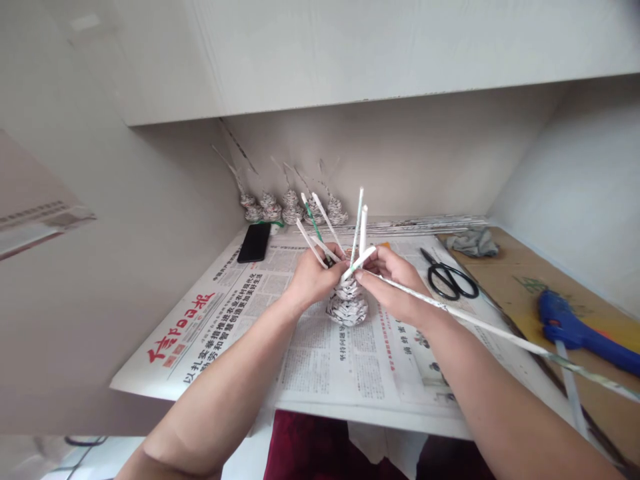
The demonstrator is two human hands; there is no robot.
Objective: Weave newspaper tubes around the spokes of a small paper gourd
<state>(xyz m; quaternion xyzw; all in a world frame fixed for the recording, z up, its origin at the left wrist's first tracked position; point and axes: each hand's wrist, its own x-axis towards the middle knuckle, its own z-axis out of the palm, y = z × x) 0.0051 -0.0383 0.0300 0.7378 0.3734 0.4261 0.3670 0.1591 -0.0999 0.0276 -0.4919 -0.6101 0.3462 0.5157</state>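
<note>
A small gourd-shaped piece woven from rolled newspaper strips [349, 308] stands in front of me, with several paper strips sticking up from its top. My left hand [317, 270] grips its upper left side, fingers curled behind the strips. On the other side, my right hand [393, 280] pinches at the neck, thumb in front. A long rolled paper strip [465, 317] runs from the right thumb out over the right forearm to the right edge. Some fingertips are hidden behind the weave.
Newspaper [235, 333] covers the table. Several finished woven gourds [293, 208] line the back wall, near a black phone [255, 243]. Rolled paper strips [425, 225] lie along the back. On the right are black scissors [445, 279], a grey cloth [473, 243] and a blue glue gun [565, 323] on cardboard.
</note>
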